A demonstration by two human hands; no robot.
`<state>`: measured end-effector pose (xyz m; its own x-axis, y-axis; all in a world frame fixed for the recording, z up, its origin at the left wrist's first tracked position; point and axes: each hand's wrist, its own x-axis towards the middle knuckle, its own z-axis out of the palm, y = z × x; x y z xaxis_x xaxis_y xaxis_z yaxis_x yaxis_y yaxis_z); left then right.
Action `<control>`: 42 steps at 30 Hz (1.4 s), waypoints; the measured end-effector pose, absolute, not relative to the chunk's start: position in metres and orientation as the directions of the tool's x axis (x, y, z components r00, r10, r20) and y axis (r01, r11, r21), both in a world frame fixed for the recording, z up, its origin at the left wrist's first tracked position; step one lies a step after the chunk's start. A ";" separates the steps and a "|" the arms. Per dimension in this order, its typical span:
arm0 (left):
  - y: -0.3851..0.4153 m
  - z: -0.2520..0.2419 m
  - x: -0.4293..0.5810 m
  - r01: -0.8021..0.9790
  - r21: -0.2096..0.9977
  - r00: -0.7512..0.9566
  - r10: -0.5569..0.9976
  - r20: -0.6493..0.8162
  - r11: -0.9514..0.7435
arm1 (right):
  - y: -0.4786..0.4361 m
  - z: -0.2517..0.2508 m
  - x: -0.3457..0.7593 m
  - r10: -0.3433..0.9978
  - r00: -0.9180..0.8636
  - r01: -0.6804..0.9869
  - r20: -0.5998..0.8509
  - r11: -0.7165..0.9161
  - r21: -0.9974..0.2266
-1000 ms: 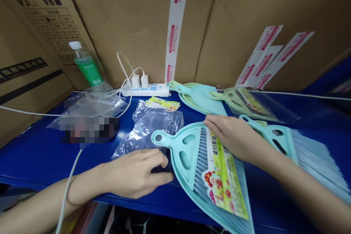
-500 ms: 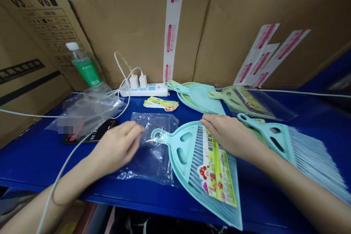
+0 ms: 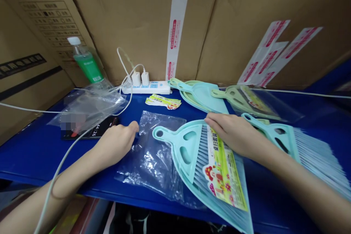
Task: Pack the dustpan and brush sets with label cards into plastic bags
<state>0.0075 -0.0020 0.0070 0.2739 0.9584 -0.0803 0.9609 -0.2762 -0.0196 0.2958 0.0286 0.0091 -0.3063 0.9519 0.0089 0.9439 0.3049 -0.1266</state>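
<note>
A light-blue dustpan (image 3: pixel 189 137) lies tilted above the blue table, its handle pointing left. A matching brush (image 3: pixel 203 168) rests in it, and a printed card (image 3: pixel 226 175) lies over the bristles. My right hand (image 3: pixel 230 131) is closed on the pan's upper edge by the top of the card. A clear plastic bag (image 3: pixel 156 161) spreads beneath the handle and the pan's left side. At the bag's left edge my left hand (image 3: pixel 117 140) is closed, seemingly pinching the film; its fingertips are partly hidden.
More dustpans (image 3: pixel 204 97) and a bagged set (image 3: pixel 241 98) lie at the back. Another light-blue brush (image 3: pixel 287 135) lies right. Several cards (image 3: pixel 163 101) sit before the power strip (image 3: pixel 156 87). Left are a phone (image 3: pixel 95 129), loose film (image 3: pixel 87 104), a bottle (image 3: pixel 87 62) and a cable (image 3: pixel 61 164).
The dustpan and brush have shifted slightly right and toward me with my right hand. More of the bag now shows under the pan. My left hand's fingers have closed at the bag's edge.
</note>
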 end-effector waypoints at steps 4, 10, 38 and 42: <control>-0.002 0.004 0.009 0.931 0.214 0.318 0.945 -0.079 -0.296 | 0.027 0.007 0.298 0.939 -0.339 0.928 0.063 0.345 -0.143; 0.000 0.002 0.007 0.877 0.364 0.348 0.937 -0.030 -0.314 | 0.025 0.009 0.299 0.940 -0.338 0.919 0.044 0.340 -0.201; 0.012 -0.004 0.007 0.562 0.826 0.450 0.855 -0.258 -0.047 | 0.035 0.002 0.299 0.891 -0.451 0.673 -0.055 0.299 -0.677; 0.013 -0.002 0.005 0.570 0.820 0.423 0.875 -0.236 -0.054 | 0.038 0.000 0.305 0.867 -0.477 0.623 -0.145 0.217 -0.752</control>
